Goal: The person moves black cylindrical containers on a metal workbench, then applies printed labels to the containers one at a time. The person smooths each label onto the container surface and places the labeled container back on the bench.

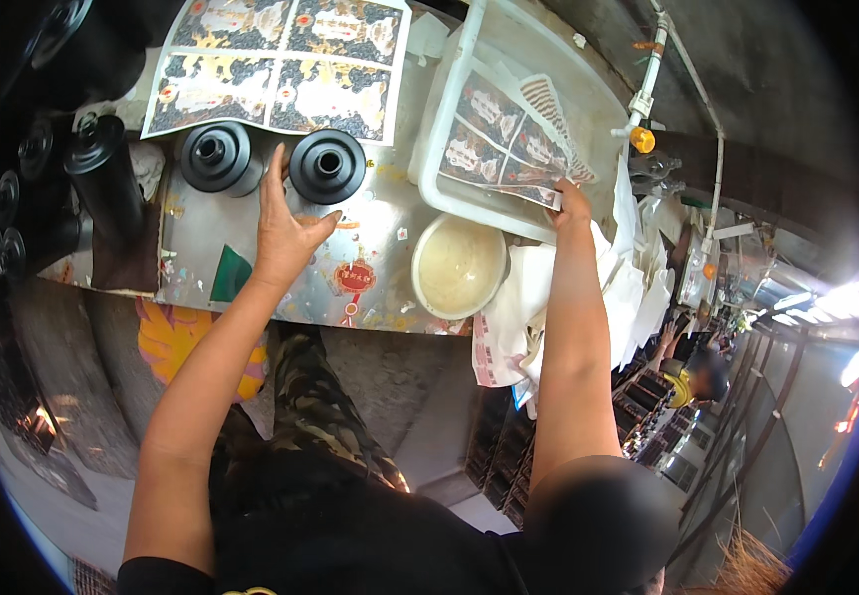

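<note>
Here the left hand (286,228) lies open and empty on the metal table (380,213), between two black spools (326,166). The right hand (570,201) pinches a printed sheet (494,134) at the white tray (449,94) edge, beside a paste bowl (459,266).

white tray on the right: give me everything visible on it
The white tray is a shallow rectangular tub, plastic by its look, with a raised rim, lying tilted in the picture on the metal worktop beside the round bowl. Wet printed label sheets lie flat inside. The right hand pinches a sheet at its near edge. Its far end runs out of view.
</note>
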Action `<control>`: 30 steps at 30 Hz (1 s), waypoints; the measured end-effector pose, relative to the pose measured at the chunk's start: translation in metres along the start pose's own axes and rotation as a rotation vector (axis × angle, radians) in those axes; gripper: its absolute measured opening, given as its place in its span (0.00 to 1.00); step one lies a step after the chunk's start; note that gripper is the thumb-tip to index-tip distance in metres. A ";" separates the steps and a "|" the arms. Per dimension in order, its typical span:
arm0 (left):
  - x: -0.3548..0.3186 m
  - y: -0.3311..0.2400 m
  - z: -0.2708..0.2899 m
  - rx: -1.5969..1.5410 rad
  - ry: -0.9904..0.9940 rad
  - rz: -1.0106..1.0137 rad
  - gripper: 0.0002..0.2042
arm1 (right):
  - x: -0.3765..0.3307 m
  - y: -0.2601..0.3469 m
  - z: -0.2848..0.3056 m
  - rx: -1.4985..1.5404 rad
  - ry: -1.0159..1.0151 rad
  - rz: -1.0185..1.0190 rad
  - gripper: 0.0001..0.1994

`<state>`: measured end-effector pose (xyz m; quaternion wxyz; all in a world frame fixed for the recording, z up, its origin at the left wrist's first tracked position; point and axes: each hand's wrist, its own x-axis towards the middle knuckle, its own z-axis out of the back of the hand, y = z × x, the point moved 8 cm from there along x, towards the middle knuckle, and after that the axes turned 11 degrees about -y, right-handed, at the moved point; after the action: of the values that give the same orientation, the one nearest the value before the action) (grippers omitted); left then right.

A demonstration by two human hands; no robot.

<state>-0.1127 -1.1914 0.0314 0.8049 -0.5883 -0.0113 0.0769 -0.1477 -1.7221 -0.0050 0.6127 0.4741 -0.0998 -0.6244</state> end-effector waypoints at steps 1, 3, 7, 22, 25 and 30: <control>-0.006 0.007 0.006 -0.012 -0.023 0.047 0.49 | -0.005 0.006 -0.001 0.024 0.006 0.023 0.17; -0.023 0.026 0.013 -0.038 -0.070 0.140 0.48 | -0.018 0.017 -0.001 0.071 0.019 0.070 0.17; -0.057 0.028 0.029 -0.071 -0.098 0.239 0.43 | -0.047 0.037 0.002 0.235 0.076 0.191 0.17; -0.114 0.075 0.045 -0.366 0.241 0.620 0.14 | -0.219 0.116 0.061 0.368 0.080 0.580 0.11; -0.116 0.055 0.013 -0.601 0.399 0.831 0.19 | -0.257 0.130 0.083 0.395 0.130 0.641 0.12; -0.124 0.014 -0.042 -1.080 0.637 1.193 0.38 | -0.333 0.147 0.119 0.510 0.284 0.682 0.10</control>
<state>-0.2318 -1.2436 0.0139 0.2052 -0.7911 0.4907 0.3020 -0.2009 -1.5239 0.3176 0.6548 0.6308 -0.3161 -0.2708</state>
